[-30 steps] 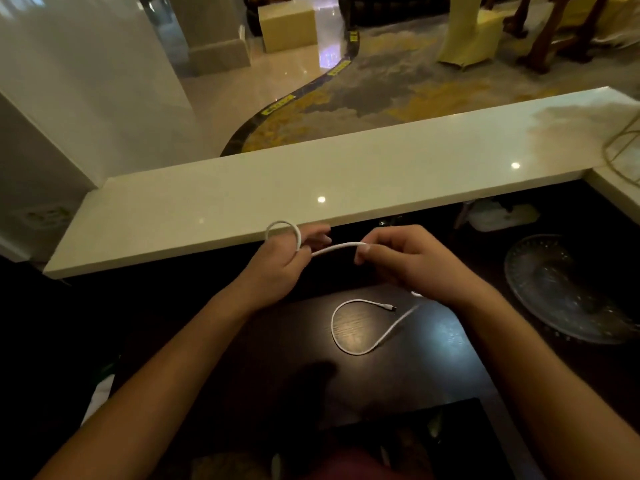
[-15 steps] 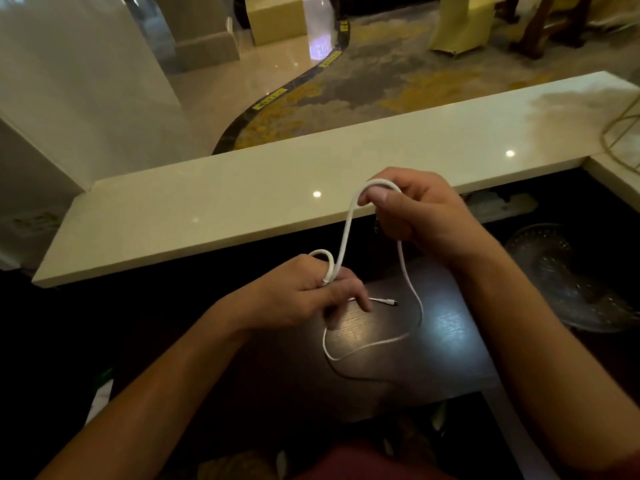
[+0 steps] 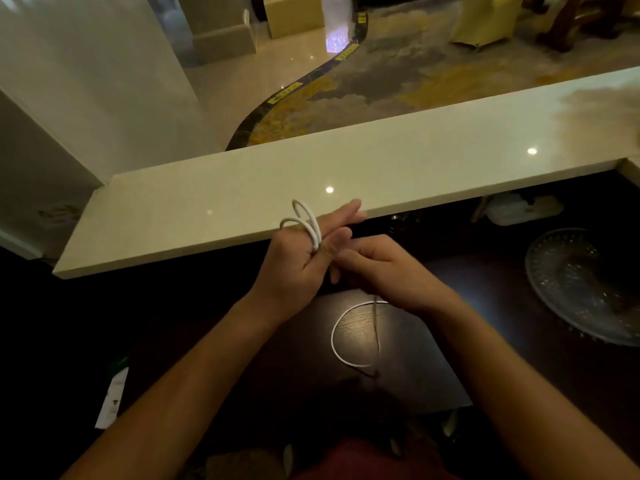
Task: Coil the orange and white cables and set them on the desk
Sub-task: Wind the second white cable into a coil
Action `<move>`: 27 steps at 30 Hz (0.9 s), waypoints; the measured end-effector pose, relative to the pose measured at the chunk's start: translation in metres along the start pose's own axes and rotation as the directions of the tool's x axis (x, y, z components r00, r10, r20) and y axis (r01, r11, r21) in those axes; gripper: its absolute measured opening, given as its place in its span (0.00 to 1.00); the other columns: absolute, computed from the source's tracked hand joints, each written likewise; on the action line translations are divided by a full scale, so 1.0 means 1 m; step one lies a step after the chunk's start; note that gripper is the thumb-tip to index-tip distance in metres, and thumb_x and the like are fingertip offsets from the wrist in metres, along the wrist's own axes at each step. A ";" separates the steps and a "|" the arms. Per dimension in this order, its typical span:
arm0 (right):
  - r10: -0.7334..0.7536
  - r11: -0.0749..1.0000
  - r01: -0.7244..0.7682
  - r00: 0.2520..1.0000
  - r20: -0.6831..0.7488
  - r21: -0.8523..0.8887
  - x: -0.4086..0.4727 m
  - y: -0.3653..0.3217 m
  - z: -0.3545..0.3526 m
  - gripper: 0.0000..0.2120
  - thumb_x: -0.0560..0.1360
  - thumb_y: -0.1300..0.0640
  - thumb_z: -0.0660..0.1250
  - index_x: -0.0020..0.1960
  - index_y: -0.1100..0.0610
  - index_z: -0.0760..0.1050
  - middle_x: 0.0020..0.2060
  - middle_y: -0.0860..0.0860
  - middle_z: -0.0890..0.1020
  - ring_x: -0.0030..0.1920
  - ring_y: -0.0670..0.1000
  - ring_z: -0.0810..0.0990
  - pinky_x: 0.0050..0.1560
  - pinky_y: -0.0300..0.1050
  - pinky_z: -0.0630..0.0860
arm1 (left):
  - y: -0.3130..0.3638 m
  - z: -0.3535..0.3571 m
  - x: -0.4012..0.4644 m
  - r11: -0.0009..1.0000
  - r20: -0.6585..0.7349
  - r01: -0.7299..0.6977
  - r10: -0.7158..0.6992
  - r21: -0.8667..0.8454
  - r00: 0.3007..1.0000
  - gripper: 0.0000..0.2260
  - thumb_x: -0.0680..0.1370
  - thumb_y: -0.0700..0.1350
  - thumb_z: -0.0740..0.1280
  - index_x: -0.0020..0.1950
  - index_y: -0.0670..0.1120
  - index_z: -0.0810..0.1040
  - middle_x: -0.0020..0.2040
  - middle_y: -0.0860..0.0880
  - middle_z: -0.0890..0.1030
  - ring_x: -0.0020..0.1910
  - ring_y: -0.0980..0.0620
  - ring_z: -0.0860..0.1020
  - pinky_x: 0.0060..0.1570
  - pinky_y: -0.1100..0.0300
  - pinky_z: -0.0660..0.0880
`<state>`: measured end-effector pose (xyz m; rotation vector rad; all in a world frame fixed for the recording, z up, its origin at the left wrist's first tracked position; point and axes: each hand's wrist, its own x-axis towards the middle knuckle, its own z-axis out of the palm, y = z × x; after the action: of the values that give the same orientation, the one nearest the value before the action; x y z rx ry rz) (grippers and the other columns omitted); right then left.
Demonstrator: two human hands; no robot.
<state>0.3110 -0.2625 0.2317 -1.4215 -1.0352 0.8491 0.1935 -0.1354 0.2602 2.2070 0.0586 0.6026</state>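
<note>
The white cable (image 3: 306, 221) forms two small loops that stand up from my left hand (image 3: 298, 265), held between thumb and fingers while the fingertips stretch toward the ledge. Just to its right, my right hand (image 3: 384, 271) curls around the cable close to the left thumb. From there the cable's loose tail (image 3: 337, 337) drops and curves in an arc on the dark desk (image 3: 408, 368). No orange cable shows in this view.
A long cream stone ledge (image 3: 242, 188) runs across just behind my hands. A clear glass plate (image 3: 581, 285) lies on the dark surface at the right. A white slip (image 3: 112, 400) lies low at the left.
My right hand came down from above the ledge to meet the left hand, laying a second loop there. My left hand rose toward the ledge. The hanging tail grew shorter.
</note>
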 end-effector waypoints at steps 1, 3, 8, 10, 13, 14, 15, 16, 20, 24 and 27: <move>-0.018 0.995 0.019 1.000 0.009 -0.099 -0.002 -0.008 -0.003 0.18 0.83 0.47 0.63 0.41 0.56 0.82 0.30 0.62 0.77 0.29 0.55 0.72 0.31 0.47 0.69 | -0.007 0.000 -0.002 0.994 0.017 -0.055 0.053 0.098 0.998 0.20 0.85 0.51 0.58 0.73 0.42 0.72 0.64 0.47 0.82 0.59 0.61 0.81 0.63 0.56 0.76; -0.028 0.973 0.036 0.999 0.040 -0.227 -0.005 -0.019 -0.014 0.14 0.82 0.48 0.65 0.43 0.53 0.84 0.35 0.62 0.82 0.35 0.63 0.77 0.38 0.56 0.74 | -0.018 -0.002 -0.005 0.932 0.061 -0.175 0.164 0.316 0.985 0.23 0.85 0.55 0.56 0.73 0.41 0.72 0.57 0.44 0.85 0.54 0.49 0.84 0.55 0.48 0.80; 0.048 0.957 -0.006 0.989 0.137 -0.289 -0.021 -0.043 -0.042 0.05 0.81 0.53 0.69 0.49 0.50 0.84 0.28 0.50 0.78 0.28 0.47 0.75 0.30 0.42 0.70 | -0.029 -0.014 -0.008 0.797 0.178 -0.226 0.150 0.560 0.972 0.25 0.84 0.59 0.54 0.68 0.44 0.78 0.51 0.43 0.86 0.47 0.43 0.84 0.43 0.50 0.80; 0.013 0.929 0.063 0.979 0.204 -0.363 -0.023 -0.055 -0.043 0.01 0.78 0.53 0.73 0.48 0.48 0.84 0.30 0.53 0.82 0.28 0.48 0.77 0.31 0.43 0.71 | -0.026 -0.013 -0.008 0.803 0.223 -0.221 0.113 0.553 0.968 0.21 0.82 0.57 0.55 0.58 0.46 0.81 0.44 0.45 0.85 0.41 0.42 0.83 0.36 0.55 0.75; -0.082 0.943 0.155 0.966 0.246 -0.294 -0.019 -0.073 -0.047 0.02 0.75 0.56 0.76 0.47 0.50 0.85 0.34 0.55 0.85 0.32 0.53 0.80 0.34 0.44 0.73 | -0.022 -0.012 -0.005 0.882 0.325 -0.173 0.023 0.439 0.945 0.20 0.80 0.58 0.57 0.45 0.47 0.82 0.35 0.51 0.81 0.35 0.47 0.80 0.34 0.56 0.71; -0.137 0.962 0.181 0.968 0.212 -0.204 -0.014 -0.074 -0.050 0.01 0.75 0.56 0.75 0.46 0.52 0.86 0.35 0.55 0.86 0.33 0.52 0.80 0.36 0.43 0.74 | -0.017 -0.013 -0.005 0.925 0.404 -0.107 -0.053 0.365 0.913 0.20 0.80 0.59 0.58 0.46 0.48 0.83 0.34 0.55 0.80 0.36 0.53 0.80 0.38 0.55 0.74; -0.178 0.975 0.195 0.972 0.155 -0.102 -0.006 -0.072 -0.053 0.01 0.75 0.56 0.75 0.45 0.52 0.86 0.33 0.55 0.85 0.33 0.50 0.79 0.35 0.43 0.73 | -0.010 -0.013 -0.007 0.962 0.489 -0.040 -0.100 0.269 0.866 0.19 0.82 0.59 0.60 0.48 0.49 0.84 0.33 0.57 0.79 0.36 0.58 0.80 0.41 0.54 0.77; -0.203 0.979 0.205 0.976 0.082 -0.014 0.004 -0.062 -0.054 0.03 0.75 0.54 0.76 0.43 0.51 0.86 0.29 0.53 0.81 0.30 0.48 0.76 0.31 0.41 0.71 | 0.002 -0.012 -0.009 0.990 0.555 0.003 -0.082 0.142 0.828 0.15 0.83 0.55 0.62 0.50 0.49 0.85 0.32 0.58 0.80 0.36 0.59 0.80 0.43 0.56 0.77; -0.072 0.972 0.079 0.997 -0.038 0.223 0.035 -0.008 -0.033 0.11 0.71 0.50 0.78 0.39 0.57 0.81 0.25 0.50 0.75 0.25 0.47 0.72 0.26 0.40 0.66 | 0.053 -0.008 -0.011 0.875 0.324 0.019 0.159 -0.484 0.933 0.13 0.82 0.42 0.61 0.56 0.36 0.82 0.45 0.48 0.86 0.47 0.51 0.85 0.52 0.56 0.78; 0.102 0.975 -0.101 0.995 0.002 0.199 0.033 0.047 -0.005 0.17 0.79 0.51 0.69 0.40 0.64 0.78 0.26 0.58 0.69 0.28 0.52 0.68 0.28 0.47 0.58 | 0.051 -0.009 -0.004 0.777 -0.273 -0.143 -0.039 -0.613 0.961 0.16 0.82 0.51 0.62 0.58 0.42 0.83 0.49 0.44 0.87 0.51 0.40 0.85 0.54 0.46 0.79; 0.105 0.985 -0.122 0.984 0.142 0.120 0.021 0.045 0.002 0.17 0.82 0.50 0.65 0.38 0.58 0.79 0.25 0.50 0.67 0.27 0.48 0.62 0.31 0.45 0.57 | 0.025 -0.012 -0.003 0.980 -0.307 -0.127 0.074 -0.156 0.949 0.17 0.83 0.47 0.60 0.62 0.37 0.81 0.58 0.44 0.85 0.61 0.47 0.82 0.63 0.52 0.77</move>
<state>0.3220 -0.2420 0.1881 -1.3377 -0.9891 1.0894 0.1821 -0.1437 0.2839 1.9429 0.0484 0.9613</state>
